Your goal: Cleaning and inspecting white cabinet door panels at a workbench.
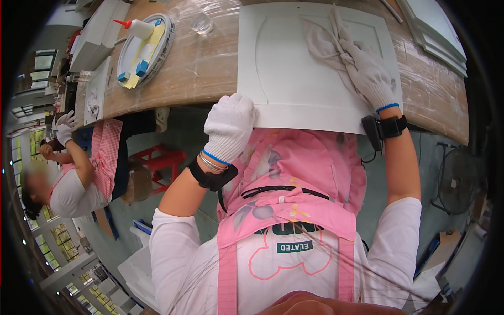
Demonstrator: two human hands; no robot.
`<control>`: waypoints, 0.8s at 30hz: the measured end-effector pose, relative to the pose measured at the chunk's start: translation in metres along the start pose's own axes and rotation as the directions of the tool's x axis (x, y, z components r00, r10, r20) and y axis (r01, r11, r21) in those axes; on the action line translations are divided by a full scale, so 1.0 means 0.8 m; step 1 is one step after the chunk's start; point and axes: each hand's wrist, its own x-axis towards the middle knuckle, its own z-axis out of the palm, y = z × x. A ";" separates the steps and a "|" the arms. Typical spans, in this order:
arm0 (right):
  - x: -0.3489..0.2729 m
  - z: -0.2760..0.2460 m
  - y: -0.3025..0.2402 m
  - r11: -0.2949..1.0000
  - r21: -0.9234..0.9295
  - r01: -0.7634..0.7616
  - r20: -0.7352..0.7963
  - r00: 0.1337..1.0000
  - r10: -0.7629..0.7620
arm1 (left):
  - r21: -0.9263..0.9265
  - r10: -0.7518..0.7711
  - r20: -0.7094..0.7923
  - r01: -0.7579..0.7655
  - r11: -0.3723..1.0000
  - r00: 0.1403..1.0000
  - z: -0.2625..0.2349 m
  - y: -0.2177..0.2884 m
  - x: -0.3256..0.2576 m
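Observation:
A white panel (310,79) with a raised frame and a curved line at its left lies on the table in front of me, its near edge reaching past the table's edge. My right hand (367,73), in a white knit glove, presses a crumpled beige cloth (325,44) against the panel's right part; the fingers close around part of it. At the panel's near left corner is my left hand (229,126), gloved too, its fingers curled against the side edge. Its fingertips are hidden beneath the hand.
The table (210,68) is covered in clear film. On its left stand a round lid (126,58) with a glue bottle (139,29) and blue blocks, and a clear cup (200,23). White panels (436,31) are stacked at right. Another person (79,178) works at far left, near a red stool (163,163).

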 end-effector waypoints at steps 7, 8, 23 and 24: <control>0.001 0.000 0.000 1.000 -0.014 0.013 -0.004 1.000 -0.013 | 0.026 0.017 0.031 -0.018 1.000 0.999 0.001 0.000 0.000; 0.000 0.000 0.000 1.000 -0.005 0.019 -0.018 1.000 -0.019 | 0.026 0.035 0.004 -0.035 0.999 0.999 0.001 -0.002 0.002; 0.001 0.001 0.002 0.999 -0.026 0.018 -0.009 1.000 -0.019 | -0.302 -0.036 -0.076 0.011 0.953 0.996 0.003 -0.025 0.049; 0.001 0.000 0.002 1.000 -0.027 0.015 -0.010 1.000 -0.015 | -0.289 -0.051 -0.057 0.033 0.957 0.997 0.004 -0.024 0.057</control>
